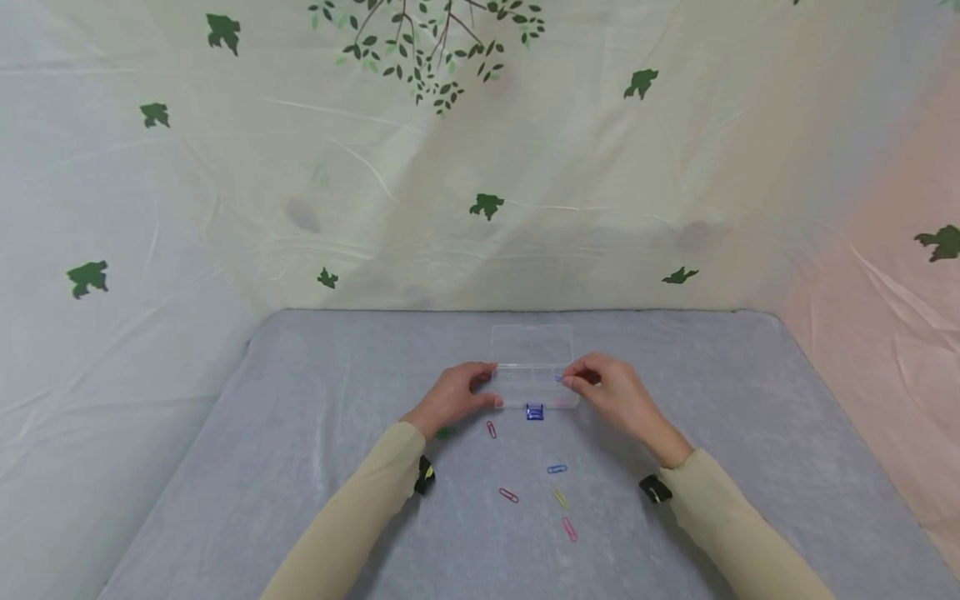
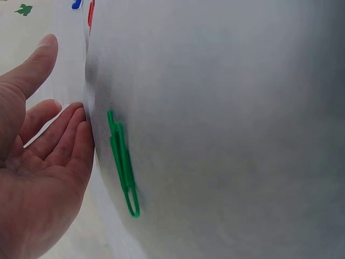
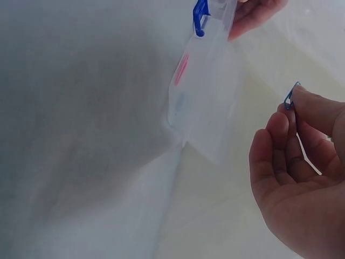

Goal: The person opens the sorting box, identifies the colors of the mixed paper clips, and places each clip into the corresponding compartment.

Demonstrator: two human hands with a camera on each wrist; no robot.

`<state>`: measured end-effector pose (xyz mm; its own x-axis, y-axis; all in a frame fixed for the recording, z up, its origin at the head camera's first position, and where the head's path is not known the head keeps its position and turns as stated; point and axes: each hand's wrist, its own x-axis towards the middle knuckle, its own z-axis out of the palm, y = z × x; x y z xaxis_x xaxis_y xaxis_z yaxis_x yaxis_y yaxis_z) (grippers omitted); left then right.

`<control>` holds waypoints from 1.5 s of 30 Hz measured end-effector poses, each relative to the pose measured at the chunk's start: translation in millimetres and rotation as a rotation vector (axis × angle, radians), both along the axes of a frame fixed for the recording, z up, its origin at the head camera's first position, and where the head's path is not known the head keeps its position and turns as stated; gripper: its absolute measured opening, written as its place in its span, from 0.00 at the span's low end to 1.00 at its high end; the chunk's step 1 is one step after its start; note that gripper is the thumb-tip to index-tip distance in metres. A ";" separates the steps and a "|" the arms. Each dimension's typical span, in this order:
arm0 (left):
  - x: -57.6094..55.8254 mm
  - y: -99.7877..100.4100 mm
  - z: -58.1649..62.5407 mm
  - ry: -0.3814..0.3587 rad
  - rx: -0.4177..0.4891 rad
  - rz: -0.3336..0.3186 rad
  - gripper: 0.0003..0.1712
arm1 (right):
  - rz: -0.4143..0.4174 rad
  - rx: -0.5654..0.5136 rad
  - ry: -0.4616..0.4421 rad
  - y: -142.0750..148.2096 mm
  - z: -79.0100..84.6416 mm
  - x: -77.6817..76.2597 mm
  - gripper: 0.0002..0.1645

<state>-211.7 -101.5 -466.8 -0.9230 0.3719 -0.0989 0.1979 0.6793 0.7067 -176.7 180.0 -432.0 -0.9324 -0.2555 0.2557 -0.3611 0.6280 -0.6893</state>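
A clear plastic box [image 1: 517, 398] lies on the table, its transparent lid [image 1: 532, 344] raised at the back and a blue latch [image 1: 535, 412] at its front. My left hand [image 1: 453, 392] holds the box's left end, thumb at the front corner and fingers at the back. Between thumb and fingertip, my right hand [image 1: 618, 400] pinches a blue paper clip [image 3: 289, 99], above the box's right end. Through the box wall a pink paper clip [image 3: 181, 69] shows inside. Under my left wrist lies a green paper clip [image 2: 124, 162].
In front of the box, loose paper clips lie on the grey cloth [image 1: 300, 517]: two red, one nearer the box [image 1: 491, 429], a blue clip [image 1: 557, 469], a yellow clip [image 1: 561, 498] and a pink clip [image 1: 570, 529]. Behind the table hangs a patterned curtain [image 1: 585, 167].
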 end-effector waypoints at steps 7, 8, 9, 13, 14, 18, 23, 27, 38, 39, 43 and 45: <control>-0.5 -0.5 0.1 -0.003 0.016 -0.006 0.39 | -0.041 0.003 -0.035 -2.2 -0.5 -8.2 0.03; -0.4 -0.5 0.3 -0.005 0.020 -0.006 0.39 | -0.046 0.004 -0.036 -2.4 -0.9 -9.3 0.03; -0.5 -0.4 0.5 -0.006 0.023 -0.007 0.39 | -0.050 0.006 -0.034 -2.5 -1.4 -10.6 0.03; -0.3 -0.3 1.1 -0.006 0.031 -0.006 0.39 | -0.061 0.013 -0.038 -2.6 -3.0 -15.3 0.03; -0.2 -0.3 1.3 -0.008 0.032 -0.006 0.39 | -0.064 0.015 -0.042 -2.5 -3.3 -16.3 0.03; 0.1 -0.3 1.7 -0.014 0.031 -0.004 0.39 | -0.077 0.022 -0.060 -2.7 -4.6 -20.8 0.03; 0.0 -0.6 1.7 -0.021 0.022 -0.004 0.39 | -0.096 0.026 -0.069 -1.9 -8.3 -28.5 0.04; -0.8 -0.7 0.5 -0.022 0.023 -0.003 0.39 | -0.100 0.030 -0.062 -0.2 -11.9 -34.3 0.05; -2.7 -0.9 -0.7 -0.010 0.024 -0.011 0.39 | -0.095 0.064 -0.086 0.0 -17.9 -43.2 0.04; -2.7 -0.9 -0.4 -0.012 0.022 -0.010 0.39 | -0.092 0.068 -0.087 0.1 -19.1 -44.2 0.04; -2.9 -0.6 -0.4 -0.008 0.024 -0.010 0.39 | -0.080 0.094 -0.085 0.2 -23.4 -47.9 0.04; -3.4 -0.5 -0.6 -0.007 0.023 -0.009 0.39 | -0.080 0.107 -0.085 0.0 -25.1 -48.9 0.04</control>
